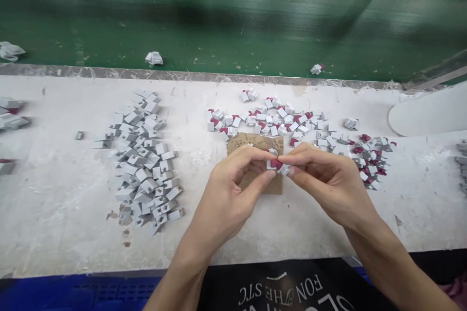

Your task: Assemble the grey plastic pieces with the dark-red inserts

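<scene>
Between my two hands is a small part in white and dark red [277, 165], over a brown cardboard piece [272, 185]. My left hand [237, 184] pinches its left end between thumb and fingertips. At its right end, the thumb and fingers of my right hand [326, 177] close on the same part. A heap of red-and-white parts [270, 119] lies just beyond the cardboard. More of them form a pile [372, 160] to the right of my right hand. On the left is a large pile of grey-white blocks [148, 165].
A green belt [219, 24] runs along the back behind a metal edge, carrying a few small parts [154, 58]. A white rounded panel [430, 109] stands at right. Blue crates [80, 291] show below the table's front edge. Further parts [10, 114] lie at far left.
</scene>
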Motion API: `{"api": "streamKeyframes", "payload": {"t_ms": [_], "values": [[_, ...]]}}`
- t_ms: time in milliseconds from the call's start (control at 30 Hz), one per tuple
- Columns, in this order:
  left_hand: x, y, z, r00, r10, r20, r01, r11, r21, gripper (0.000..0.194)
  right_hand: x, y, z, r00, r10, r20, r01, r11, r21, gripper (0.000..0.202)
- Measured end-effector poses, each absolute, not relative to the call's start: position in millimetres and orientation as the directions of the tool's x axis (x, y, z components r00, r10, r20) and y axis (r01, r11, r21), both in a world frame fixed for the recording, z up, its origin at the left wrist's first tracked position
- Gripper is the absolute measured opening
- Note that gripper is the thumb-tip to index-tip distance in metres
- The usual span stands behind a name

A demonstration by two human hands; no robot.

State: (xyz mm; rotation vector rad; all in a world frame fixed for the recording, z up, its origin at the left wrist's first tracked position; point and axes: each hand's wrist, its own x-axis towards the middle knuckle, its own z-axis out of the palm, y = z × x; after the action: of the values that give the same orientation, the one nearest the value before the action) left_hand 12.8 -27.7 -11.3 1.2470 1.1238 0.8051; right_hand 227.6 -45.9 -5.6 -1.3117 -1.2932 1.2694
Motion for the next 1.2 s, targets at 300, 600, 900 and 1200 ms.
{"api": "streamKeyframes", "payload": {"t_ms": [300,600,900,1200], "values": [[23,59,-1,0.194,0.979,-0.056,0.444,-0.037,0.895,0.014,255,54,-7,0.005,0.998,0.058,0.479,0.048,-0.876,0.035],[85,201,-49,0.035,0.998,-0.057,0.626,0.022,0.779,0.016,282,190,-48,0.169,0.981,0.093,0.736,-0.063,-0.674,0.027],[87,211,-48,-0.033,0.999,-0.005,0.735,0.027,0.678,0.015,280,79,-19,0.101,0.994,-0.037,0.508,-0.083,-0.857,0.028],[9,49,-18,0.028,0.998,0.053,0.807,-0.054,0.588,0.027,274,-74,-39,-0.083,0.996,0.012,0.652,0.063,-0.755,0.012]]}}
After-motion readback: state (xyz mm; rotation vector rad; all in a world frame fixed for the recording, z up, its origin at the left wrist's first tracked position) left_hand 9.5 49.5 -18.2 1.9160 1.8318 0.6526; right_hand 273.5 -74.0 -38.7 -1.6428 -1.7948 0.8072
